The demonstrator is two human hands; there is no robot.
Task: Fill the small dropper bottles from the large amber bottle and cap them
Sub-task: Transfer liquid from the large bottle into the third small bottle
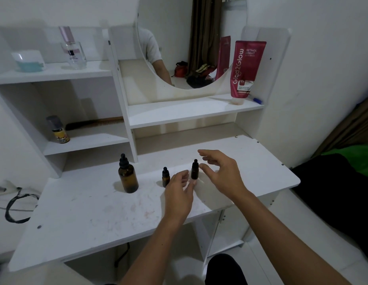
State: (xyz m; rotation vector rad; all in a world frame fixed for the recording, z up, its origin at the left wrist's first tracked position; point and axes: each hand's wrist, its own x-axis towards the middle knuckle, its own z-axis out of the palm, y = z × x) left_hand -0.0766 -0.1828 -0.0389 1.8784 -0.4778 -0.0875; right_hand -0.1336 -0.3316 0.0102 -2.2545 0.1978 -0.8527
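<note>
our left hand (180, 192) and right hand (222, 171) hover open, gripping nothing, either side of one capped small dropper bottle (195, 169) on the table (86, 219)

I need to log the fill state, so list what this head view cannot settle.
- Liquid levels: large amber bottle and both small bottles have dark glass, too small.
- Right small bottle's base: left hand fingertips cover it.
- Whether right hand touches it: unclear.
</note>
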